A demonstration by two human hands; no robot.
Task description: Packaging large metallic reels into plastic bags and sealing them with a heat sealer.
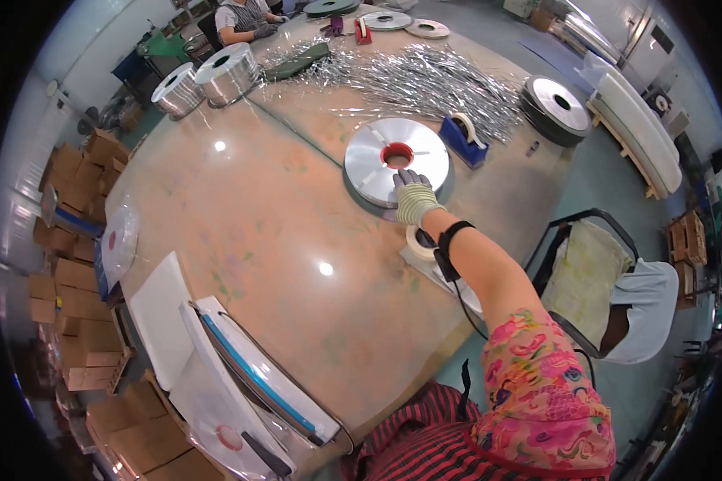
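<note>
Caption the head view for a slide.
Gloved right hand on a red-cored silver reel beside a blue tape dispenser.

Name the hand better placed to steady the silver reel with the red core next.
Probably the right hand: it rests on the near side of the silver reel, close to the red core. The left hand is out of view.

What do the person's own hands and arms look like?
The right hand wears a knit glove with grey fingers and yellowish stripes. A black band circles the forearm, a thin dark cable near it. Above is a pink, multicoloured floral sleeve. The left hand is out of view.
</note>
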